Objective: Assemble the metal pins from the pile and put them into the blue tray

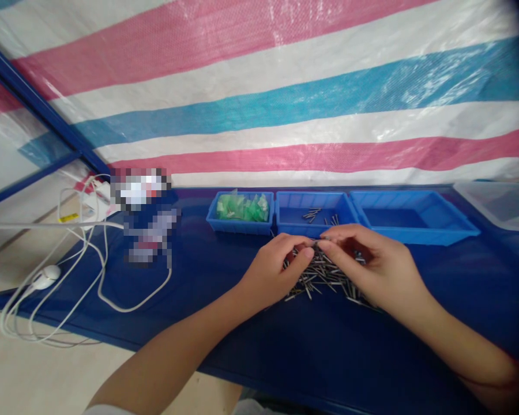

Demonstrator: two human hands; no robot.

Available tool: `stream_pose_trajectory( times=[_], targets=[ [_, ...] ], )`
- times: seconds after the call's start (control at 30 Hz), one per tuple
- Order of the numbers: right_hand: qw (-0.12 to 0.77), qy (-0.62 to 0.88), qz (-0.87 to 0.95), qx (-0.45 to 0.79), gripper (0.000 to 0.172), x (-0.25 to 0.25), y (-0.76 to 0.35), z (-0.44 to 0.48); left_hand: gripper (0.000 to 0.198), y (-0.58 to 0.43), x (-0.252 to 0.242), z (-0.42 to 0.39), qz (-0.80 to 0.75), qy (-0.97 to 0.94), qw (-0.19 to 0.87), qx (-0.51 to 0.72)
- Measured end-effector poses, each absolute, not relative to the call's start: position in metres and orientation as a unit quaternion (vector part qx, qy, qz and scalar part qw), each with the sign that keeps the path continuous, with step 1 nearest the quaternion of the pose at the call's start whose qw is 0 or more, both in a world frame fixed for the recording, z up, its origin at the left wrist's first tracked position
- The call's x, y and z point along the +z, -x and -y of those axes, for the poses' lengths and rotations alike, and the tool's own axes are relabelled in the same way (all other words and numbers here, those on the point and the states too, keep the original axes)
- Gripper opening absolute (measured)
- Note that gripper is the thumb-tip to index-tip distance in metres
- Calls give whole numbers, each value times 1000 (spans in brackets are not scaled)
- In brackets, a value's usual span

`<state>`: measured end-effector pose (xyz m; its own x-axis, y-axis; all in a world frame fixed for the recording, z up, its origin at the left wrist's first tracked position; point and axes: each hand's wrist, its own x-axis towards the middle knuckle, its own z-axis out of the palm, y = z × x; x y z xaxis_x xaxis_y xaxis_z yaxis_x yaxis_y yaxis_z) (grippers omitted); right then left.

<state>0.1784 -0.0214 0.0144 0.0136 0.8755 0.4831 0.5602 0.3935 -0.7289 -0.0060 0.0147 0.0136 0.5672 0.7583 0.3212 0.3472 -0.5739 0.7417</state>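
A heap of thin metal pins (324, 279) lies on the dark blue table (225, 323). My left hand (277, 268) and my right hand (372, 262) meet just above the heap, fingertips pinched together on a small pin between them. Both hands are closed in a pinch. Behind the hands stands a blue tray (285, 206) holding a few metal pins (318, 216). To its left another blue tray (211, 222) is filled with small green parts (242, 207). A larger blue tray (415, 227) sits to the right.
White cables (90, 271) and a white plug lie at the table's left end beside a blurred item (145, 213). A clear plastic tray (497, 204) stands at the far right. A striped pink, white and blue tarp (259, 86) hangs behind the table.
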Motion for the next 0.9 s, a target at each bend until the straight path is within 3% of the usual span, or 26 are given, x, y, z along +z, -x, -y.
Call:
stream_pose_trajectory(
  times=[0.17, 0.27, 0.43, 0.63, 0.9],
  targets=[
    [436, 546, 713, -66, 15, 14, -193, -8, 25, 7, 8, -12, -292, -903, 186, 255],
    [374, 563, 727, -117, 23, 8, -199, -19, 26, 5, 3, -6, -233, -947, 103, 195],
    [372, 552, 738, -113, 23, 5, -197, -11, 27, 0, -7, 4, -173, -972, 26, 158],
    [391, 518, 756, -88, 17, 10, -193, 3, 18, -1, -10, 4, -180, -971, -24, 154],
    [403, 495, 767, -64, 16, 11, -190, 10, 21, -7, -16, 3, -230, -959, -58, 154]
  ],
)
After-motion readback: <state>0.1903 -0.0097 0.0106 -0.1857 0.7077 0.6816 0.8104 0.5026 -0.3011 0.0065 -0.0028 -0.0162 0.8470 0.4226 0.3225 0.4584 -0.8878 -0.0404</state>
